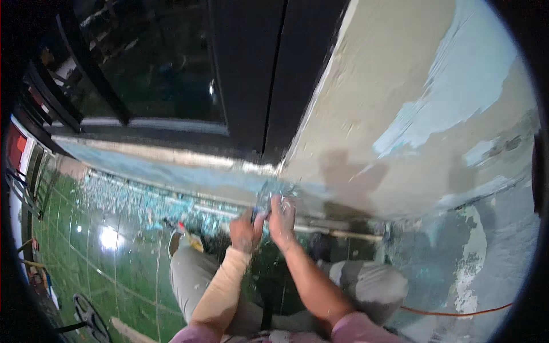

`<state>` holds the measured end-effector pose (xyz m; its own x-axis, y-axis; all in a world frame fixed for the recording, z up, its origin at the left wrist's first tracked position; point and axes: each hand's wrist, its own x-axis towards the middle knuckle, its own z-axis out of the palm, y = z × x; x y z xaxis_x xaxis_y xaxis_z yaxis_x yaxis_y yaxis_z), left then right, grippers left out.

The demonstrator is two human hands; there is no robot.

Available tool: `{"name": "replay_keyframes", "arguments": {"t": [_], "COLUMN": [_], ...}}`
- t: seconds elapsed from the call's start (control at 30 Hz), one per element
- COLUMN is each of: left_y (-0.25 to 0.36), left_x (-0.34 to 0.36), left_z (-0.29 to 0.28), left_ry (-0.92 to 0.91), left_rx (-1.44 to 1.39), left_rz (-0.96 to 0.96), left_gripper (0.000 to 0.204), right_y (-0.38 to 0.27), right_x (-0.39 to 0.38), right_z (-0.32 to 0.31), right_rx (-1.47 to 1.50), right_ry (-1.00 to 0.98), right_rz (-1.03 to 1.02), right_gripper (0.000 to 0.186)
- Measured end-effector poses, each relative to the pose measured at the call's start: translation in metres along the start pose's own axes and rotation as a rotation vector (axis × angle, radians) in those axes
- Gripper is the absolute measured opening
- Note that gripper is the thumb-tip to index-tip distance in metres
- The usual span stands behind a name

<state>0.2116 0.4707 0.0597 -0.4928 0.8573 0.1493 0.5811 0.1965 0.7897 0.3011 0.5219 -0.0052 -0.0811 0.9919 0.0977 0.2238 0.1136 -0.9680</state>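
Both my hands work low on the wall (337,126), just below the corner of a dark window frame (246,86). My left hand (245,231), below a sleeved forearm, is closed around a small dark tool (253,215), partly hidden by the fingers. My right hand (282,226) is closed beside it, its fingers at a shiny, pale bluish patch on the wall whose exact shape I cannot make out. The wall there shows light blue paint and bare plaster. Blue paint flakes (143,203) lie along the wall's foot to the left.
My bent knees frame my arms on green floor tiles (97,251). A red-tipped tool (182,227) lies by my left foot. A black metal piece (86,323) is at lower left, assorted items along the far left. An orange cord (446,313) runs at right, beside a patched grey surface (423,274).
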Motion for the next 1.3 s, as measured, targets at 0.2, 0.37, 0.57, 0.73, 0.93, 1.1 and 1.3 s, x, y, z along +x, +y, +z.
{"name": "replay_keyframes", "arguments": {"t": [0.2,0.37,0.57,0.73,0.93,1.1,1.3], "left_y": [-0.028,-0.048,-0.026,-0.053,-0.041,-0.022,-0.018], "left_x": [-0.008,-0.018,-0.010,-0.005,-0.011,-0.014,0.003], "left_z": [0.002,0.029,0.006,0.029,0.030,0.022,0.024], "left_ry": [-0.013,-0.030,-0.094,-0.286,-0.334,-0.332,-0.016], "left_rx": [0.067,0.248,0.005,-0.166,-0.054,-0.167,-0.224], "left_rz": [-0.029,0.025,-0.031,-0.011,-0.112,-0.054,0.304], "left_gripper": [0.037,0.039,0.034,0.034,0.033,0.033,0.028], "right_y": [0.002,0.012,-0.021,-0.007,-0.005,0.009,-0.004], "right_x": [0.012,0.006,0.027,0.020,0.009,0.008,0.023], "right_z": [0.017,0.015,-0.005,-0.001,-0.012,-0.014,-0.007], "right_rx": [0.424,0.431,0.235,0.200,0.364,0.293,0.316], "right_ry": [-0.141,-0.092,-0.219,-0.029,-0.078,-0.146,-0.101], "right_rz": [0.290,0.263,0.147,0.118,0.305,0.220,0.121], "right_gripper": [0.032,0.030,0.032,0.038,0.038,0.040,0.040]}}
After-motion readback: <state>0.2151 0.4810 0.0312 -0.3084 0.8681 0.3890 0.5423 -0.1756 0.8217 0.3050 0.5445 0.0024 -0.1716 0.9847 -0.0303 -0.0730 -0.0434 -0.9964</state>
